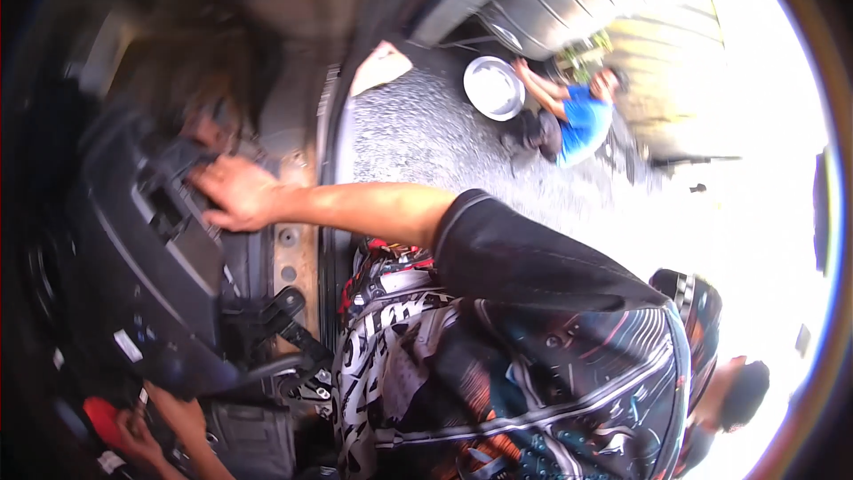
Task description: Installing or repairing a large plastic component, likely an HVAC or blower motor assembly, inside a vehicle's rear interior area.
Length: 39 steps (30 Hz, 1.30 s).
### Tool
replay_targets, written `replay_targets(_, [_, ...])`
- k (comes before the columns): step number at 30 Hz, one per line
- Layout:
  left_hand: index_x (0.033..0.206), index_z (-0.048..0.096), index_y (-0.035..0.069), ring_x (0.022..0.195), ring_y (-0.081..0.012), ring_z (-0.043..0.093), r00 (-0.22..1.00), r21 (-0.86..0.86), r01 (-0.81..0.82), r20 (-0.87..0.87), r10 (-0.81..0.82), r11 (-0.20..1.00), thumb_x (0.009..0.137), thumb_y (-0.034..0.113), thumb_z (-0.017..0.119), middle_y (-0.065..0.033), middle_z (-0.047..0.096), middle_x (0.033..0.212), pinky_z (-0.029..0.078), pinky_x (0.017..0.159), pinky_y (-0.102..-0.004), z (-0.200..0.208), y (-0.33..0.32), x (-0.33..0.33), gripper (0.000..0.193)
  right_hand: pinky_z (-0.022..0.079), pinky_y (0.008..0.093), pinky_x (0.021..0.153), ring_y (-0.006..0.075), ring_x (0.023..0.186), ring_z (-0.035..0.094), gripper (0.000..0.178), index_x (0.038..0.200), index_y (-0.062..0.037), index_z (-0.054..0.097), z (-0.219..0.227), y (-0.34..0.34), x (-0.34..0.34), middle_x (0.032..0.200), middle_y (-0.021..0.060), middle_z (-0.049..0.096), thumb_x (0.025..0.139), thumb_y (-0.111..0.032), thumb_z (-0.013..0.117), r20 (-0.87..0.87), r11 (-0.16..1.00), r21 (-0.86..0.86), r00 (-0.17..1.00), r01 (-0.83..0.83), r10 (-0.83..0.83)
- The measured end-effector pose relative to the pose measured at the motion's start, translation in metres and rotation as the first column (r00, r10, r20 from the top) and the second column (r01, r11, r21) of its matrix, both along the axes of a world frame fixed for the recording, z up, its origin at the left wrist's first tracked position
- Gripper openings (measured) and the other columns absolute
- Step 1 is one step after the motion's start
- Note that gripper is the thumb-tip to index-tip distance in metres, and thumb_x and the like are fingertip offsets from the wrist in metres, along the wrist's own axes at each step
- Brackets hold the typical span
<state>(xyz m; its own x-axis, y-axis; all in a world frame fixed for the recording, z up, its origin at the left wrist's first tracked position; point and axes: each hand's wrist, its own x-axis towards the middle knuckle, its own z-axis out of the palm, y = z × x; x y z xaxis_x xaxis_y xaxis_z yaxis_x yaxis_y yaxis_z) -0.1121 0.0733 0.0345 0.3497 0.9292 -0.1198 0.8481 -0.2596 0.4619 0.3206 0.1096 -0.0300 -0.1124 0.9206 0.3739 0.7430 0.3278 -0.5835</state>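
At the lower left, my left hand [133,431] has its fingers curled beside a red object [103,420]; what it grips is too small to make out. My right hand [169,402] is just to its right, under the lower edge of a large black plastic dashboard panel [147,276], which hides its fingers. A co-worker in a black patterned shirt [524,373] reaches across from the right. That co-worker's hand [240,194] rests on the panel's upper part, near a rectangular opening [160,209].
A bare metal door sill [293,258] with holes runs beside the panel. Black brackets [289,311] stick out there. Outside, a person in blue [582,124] squats by a silver basin [495,89] on grey ground. Another dark-haired head [746,391] shows at the lower right.
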Motion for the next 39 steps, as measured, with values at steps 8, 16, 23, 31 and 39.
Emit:
replay_targets(8, [0.119,0.055,-0.016,0.118,-0.0452,0.051,0.985,0.261,0.100,-0.162,-0.058,0.960,0.085,0.008,0.061,-0.0303,0.055,0.124,0.035,0.107,-0.0452,0.014,0.010,0.020,0.042,0.042,0.0474,0.102,0.0420,0.117,0.049,0.064,0.135,0.0043,0.045,0.019,-0.093,-0.004,0.136,0.0255,0.046,0.075,-0.008,0.061,-0.198,0.963,-0.136,0.946,0.231,-0.255])
replay_targets(16, [0.126,0.050,-0.003,0.110,-0.0217,0.058,0.803,-0.713,-0.058,0.383,0.458,0.699,0.065,-0.017,0.075,-0.0126,0.060,0.122,0.046,0.096,-0.0344,0.005,0.054,-0.004,0.067,0.042,0.0455,0.104,0.0394,0.122,0.048,0.061,0.133,0.0025,0.045,0.024,-0.122,-0.012,0.131,0.0224,0.050,0.077,-0.015,0.065,-0.279,0.898,-0.328,0.879,0.292,-0.387])
replay_targets(23, [0.135,0.048,0.004,0.112,-0.0291,0.061,0.609,-0.671,-0.026,0.577,0.544,0.741,0.085,0.007,0.066,-0.0136,0.058,0.131,0.052,0.093,-0.0475,-0.047,0.050,-0.043,0.054,0.037,0.0435,0.109,0.0392,0.129,0.049,0.074,0.135,0.0014,0.048,0.036,-0.108,-0.054,0.134,0.0267,0.054,0.099,-0.062,0.036,-0.668,0.738,-0.650,0.599,-0.180,-0.443])
replay_targets(31, [0.122,0.057,-0.009,0.107,-0.0354,0.062,0.988,0.149,0.045,0.142,-0.067,0.988,0.081,0.006,0.071,-0.0235,0.065,0.112,0.046,0.097,-0.0423,-0.049,0.032,-0.025,0.046,0.053,0.0321,0.074,0.0181,0.076,0.061,0.071,0.133,0.0010,0.053,0.060,-0.100,-0.064,0.106,0.0127,0.061,0.096,-0.059,0.050,-0.818,0.751,-0.568,0.333,-0.337,-0.469])
replay_targets(39, [0.120,0.053,-0.018,0.112,-0.0434,0.057,0.958,0.170,0.262,0.073,-0.277,0.950,0.081,0.001,0.068,-0.0273,0.060,0.119,0.044,0.099,-0.0456,0.004,0.057,0.030,0.046,0.054,0.0310,0.065,0.0176,0.066,0.063,0.058,0.124,0.0008,0.057,0.068,-0.056,-0.045,0.096,0.0116,0.062,0.094,-0.049,0.060,-0.832,0.776,-0.554,0.240,-0.302,-0.500])
